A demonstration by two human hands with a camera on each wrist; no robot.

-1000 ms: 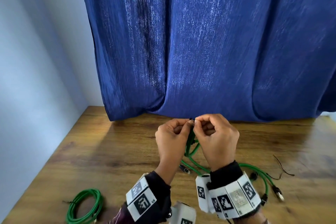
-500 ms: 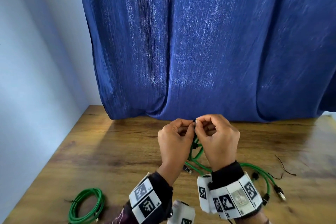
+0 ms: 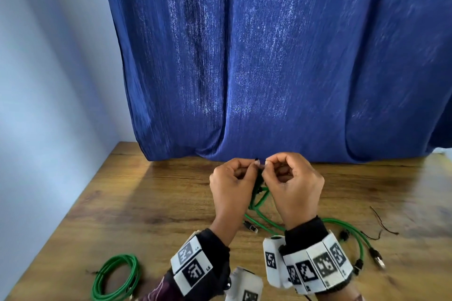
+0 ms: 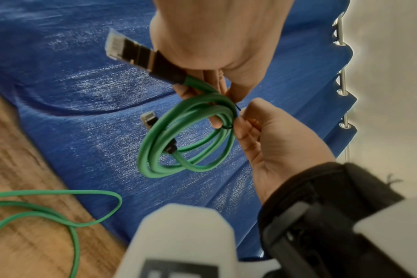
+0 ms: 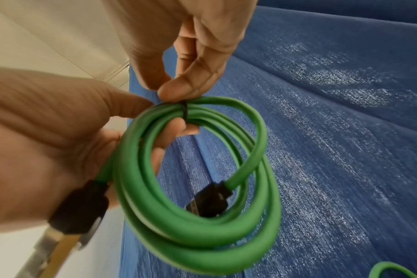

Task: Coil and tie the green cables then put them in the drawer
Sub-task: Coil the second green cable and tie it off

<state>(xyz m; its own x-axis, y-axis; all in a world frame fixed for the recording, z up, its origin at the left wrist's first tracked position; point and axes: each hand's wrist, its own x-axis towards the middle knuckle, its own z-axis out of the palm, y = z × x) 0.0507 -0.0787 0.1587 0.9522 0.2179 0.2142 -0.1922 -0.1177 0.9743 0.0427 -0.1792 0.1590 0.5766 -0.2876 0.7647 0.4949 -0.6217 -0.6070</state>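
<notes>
Between my hands, above the wooden table [image 3: 151, 203], hangs a green cable coil [image 5: 202, 216] with black-and-metal plugs. My right hand [image 3: 269, 166] grips the top of the coil [image 4: 186, 135], thumb outside and fingers through the loop, with one plug [image 4: 131, 50] sticking out of the palm. A thin black tie [image 5: 185, 111] wraps the strands there. My left hand [image 4: 240, 118] pinches the tie's end between thumb and forefinger, and its fingertips [image 5: 176, 90] touch the top of the coil. A second green coil [image 3: 115, 276] lies at the near left of the table.
Loose green cables [image 3: 347, 227] with black plugs lie on the table under and right of my right wrist. Thin black ties [image 3: 381, 225] lie further right. A blue curtain [image 3: 269, 68] hangs behind the table, a pale wall [image 3: 49, 105] on the left. No drawer is in view.
Both hands stay together at the top of the coil. Only the fingertips have shifted slightly at the tie.
</notes>
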